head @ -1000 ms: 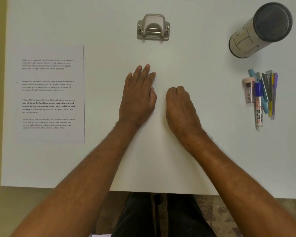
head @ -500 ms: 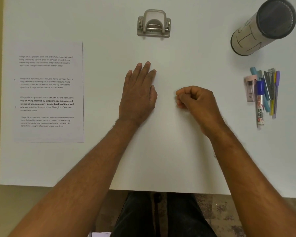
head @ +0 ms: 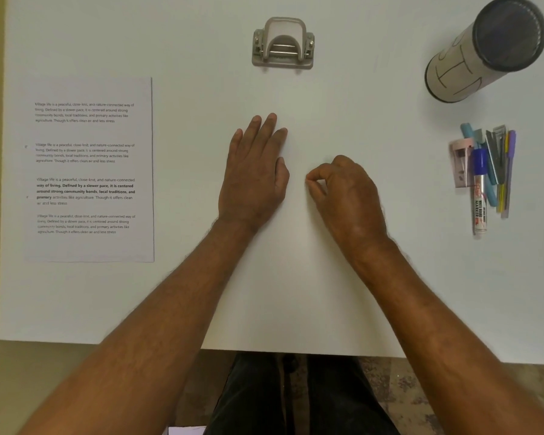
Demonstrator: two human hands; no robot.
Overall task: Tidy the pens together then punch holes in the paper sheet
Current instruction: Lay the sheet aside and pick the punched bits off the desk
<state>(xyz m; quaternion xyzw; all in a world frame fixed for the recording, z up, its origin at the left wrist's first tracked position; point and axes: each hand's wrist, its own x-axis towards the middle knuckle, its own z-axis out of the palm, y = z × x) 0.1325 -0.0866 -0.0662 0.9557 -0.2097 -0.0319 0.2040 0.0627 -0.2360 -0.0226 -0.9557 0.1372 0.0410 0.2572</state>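
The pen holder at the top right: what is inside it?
The pen holder shows only a dark mesh wall and a dim interior; no pen sticks out. Its bottom cannot be seen. The pens lie beside it.

Office-type desk: white table (head: 358, 277) w/ hole punch (head: 282, 43), pens (head: 492, 171), printed sheet (head: 88, 169).
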